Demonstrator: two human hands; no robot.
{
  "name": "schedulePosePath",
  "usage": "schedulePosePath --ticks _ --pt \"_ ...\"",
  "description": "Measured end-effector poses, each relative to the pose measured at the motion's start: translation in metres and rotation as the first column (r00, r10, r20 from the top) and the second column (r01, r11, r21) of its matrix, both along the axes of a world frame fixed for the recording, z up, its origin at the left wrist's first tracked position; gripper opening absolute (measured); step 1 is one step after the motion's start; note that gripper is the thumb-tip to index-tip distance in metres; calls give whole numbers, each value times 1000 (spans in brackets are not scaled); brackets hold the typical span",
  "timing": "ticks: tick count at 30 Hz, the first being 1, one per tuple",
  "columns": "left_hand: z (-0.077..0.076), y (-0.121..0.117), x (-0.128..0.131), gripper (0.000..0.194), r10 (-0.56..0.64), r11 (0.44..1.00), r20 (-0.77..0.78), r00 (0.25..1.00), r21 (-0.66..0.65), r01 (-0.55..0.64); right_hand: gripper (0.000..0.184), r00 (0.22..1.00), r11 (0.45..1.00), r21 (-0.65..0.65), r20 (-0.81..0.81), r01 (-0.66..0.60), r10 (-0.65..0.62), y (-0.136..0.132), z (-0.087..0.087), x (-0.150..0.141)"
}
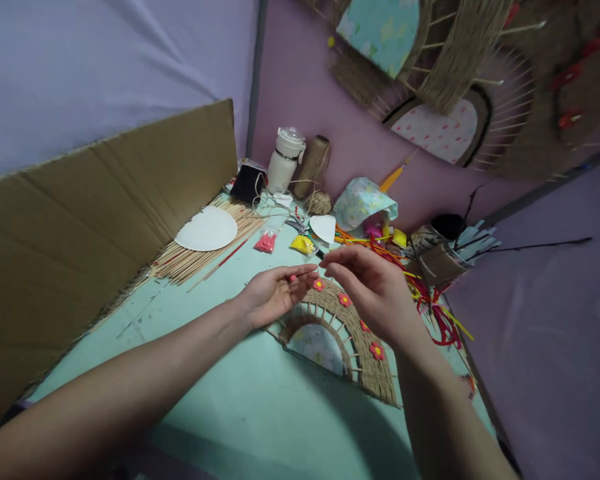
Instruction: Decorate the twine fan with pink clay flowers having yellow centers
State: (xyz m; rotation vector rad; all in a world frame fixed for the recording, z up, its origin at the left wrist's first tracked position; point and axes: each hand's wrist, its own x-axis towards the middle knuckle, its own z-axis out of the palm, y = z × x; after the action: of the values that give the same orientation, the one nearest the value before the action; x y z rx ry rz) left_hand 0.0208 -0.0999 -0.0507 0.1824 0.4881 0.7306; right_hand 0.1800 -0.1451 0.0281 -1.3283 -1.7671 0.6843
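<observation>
- The left hand (275, 298) is turning its palm up, its fingers loosely curling and mostly open, with a small pink piece (293, 278) resting on them.
- The right hand (367, 283) is reaching in close to the left fingertips, its fingers bending and its thumb coming near them; whether it is pinching anything, I cannot tell.
- The half-round twine piece (350, 325) is lying on the green table (240, 400) below both hands, partly hidden by them, and is showing pink flowers (344, 300) with yellow centers along its band.
- A bag of pink bits (265, 242) and a bag of yellow bits (303, 245) are lying beyond the hands, near the scissors (298, 225).
- A white paper oval (207, 229) is resting on thin sticks (180, 261) beside the cardboard (110, 227).
- A white bottle (283, 163) is standing beside a twine spool (314, 167) near the wall.
</observation>
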Motion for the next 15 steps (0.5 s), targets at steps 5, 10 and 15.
schedulePosePath --ticks 5,10,15 --pt "-1 -8 5 26 23 999 -32 999 34 -22 12 969 980 -9 -144 199 -198 -43 -38 -1" --pt "-11 -9 8 25 43 992 -63 997 123 -35 13 949 949 71 -88 308 -302 -47 -71 -1" --pt "-12 -13 9 24 -33 993 -81 996 111 42 17 952 923 251 13 292 -304 -49 -76 -1"
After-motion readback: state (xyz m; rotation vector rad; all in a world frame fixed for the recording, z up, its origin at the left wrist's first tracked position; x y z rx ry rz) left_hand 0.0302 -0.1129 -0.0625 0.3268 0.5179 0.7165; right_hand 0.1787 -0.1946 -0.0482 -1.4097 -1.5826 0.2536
